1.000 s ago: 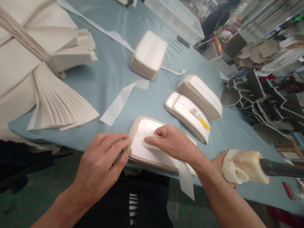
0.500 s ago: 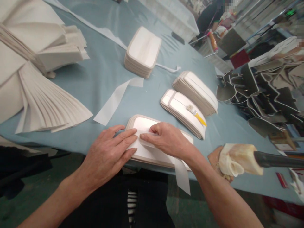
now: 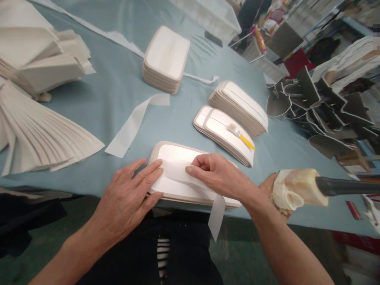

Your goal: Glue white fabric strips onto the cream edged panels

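Close in front of me lies a stack of white rounded panels with beige edges, near the front of the table. My left hand rests on the stack's left end, fingers outstretched and apart, their tips on one end of a translucent white strip. Thumb and bent fingers of my right hand pinch this strip above the middle of the top panel. The strip's far end hangs over the table's front edge. A second white strip lies loose on the blue tabletop beyond my left hand.
Other panel stacks stand farther back. A yellow-handled brush lies on a nearer stack. Beige fabric pieces fan out at left. To the right are a wrapped block with a black handle and dark folded pieces.
My right hand has slid a little rightward along the strip, and more of the strip shows between my hands. The left hand stays on the panel while the view has shifted slightly.
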Demonstrator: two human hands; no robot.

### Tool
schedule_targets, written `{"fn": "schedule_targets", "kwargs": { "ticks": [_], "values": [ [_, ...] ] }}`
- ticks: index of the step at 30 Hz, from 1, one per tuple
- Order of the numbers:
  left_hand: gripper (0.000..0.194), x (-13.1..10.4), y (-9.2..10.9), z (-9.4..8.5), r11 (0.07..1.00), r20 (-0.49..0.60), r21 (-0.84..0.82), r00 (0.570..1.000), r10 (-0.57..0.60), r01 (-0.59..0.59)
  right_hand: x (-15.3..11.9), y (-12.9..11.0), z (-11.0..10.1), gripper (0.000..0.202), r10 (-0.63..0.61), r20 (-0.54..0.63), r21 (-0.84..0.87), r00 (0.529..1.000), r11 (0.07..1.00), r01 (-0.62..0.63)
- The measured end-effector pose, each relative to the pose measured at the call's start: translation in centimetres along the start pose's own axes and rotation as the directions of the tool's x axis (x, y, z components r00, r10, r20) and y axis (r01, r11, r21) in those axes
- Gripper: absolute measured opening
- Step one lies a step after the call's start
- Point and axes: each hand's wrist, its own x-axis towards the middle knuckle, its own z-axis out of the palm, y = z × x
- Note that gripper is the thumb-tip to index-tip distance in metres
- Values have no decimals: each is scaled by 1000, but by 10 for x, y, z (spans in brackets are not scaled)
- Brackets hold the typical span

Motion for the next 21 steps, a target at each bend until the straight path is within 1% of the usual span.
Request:
{"fn": "schedule_targets", "kwargs": {
  "ticks": [3,7,10,15,21],
  "values": [
    [45,-1,0,-1,1000,20,13,1000,-2,2,0,6,5,30,-9,-51,4,999,1000,9],
    [50,-1,1,-3,1000,51,18,999,0,-1,2,9,7,31,-32,-75,22,997,999,33],
    [51,-1,2,-4,1000,53,19,999,-4,3,2,13,6,32,-28,-79,47,996,998,31],
    [49,0,5,-4,999,55,54,998,-7,4,-3,27,-3,32,-12,-68,111,998,994,19],
    [50,2,9,-5,995,93,97,995,-41,32,-15,58,-21,44,-55,-14,237,998,970,57]
  ]
}}
